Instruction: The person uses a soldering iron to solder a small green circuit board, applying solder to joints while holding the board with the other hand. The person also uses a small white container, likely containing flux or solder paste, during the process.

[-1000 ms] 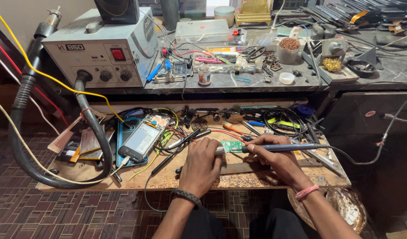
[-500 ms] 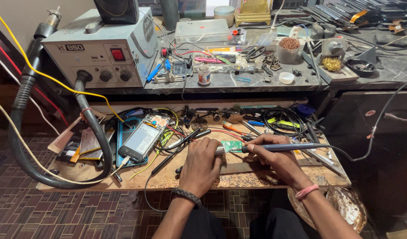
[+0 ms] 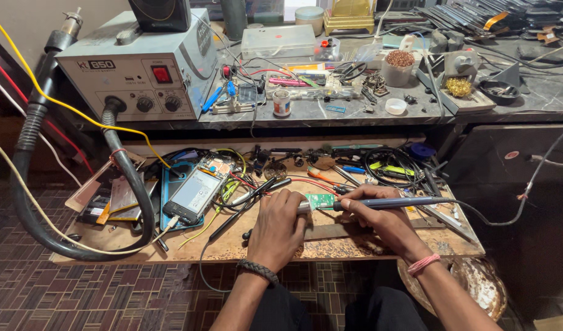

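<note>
Left hand (image 3: 280,228): green circuit board (image 3: 321,200) being pinned, fingers clenched.
Right hand (image 3: 379,216): soldering iron (image 3: 388,203) being grasped, tip on board.
Change: none since 1 second ago; joint being worked.

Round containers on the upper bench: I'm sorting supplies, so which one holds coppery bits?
The white cup heaped with coppery bits, right of centre; the small tin and flat white lid show none.

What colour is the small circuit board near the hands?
Green. The circuit board shows in the head view, between the left hand and right hand.
</note>
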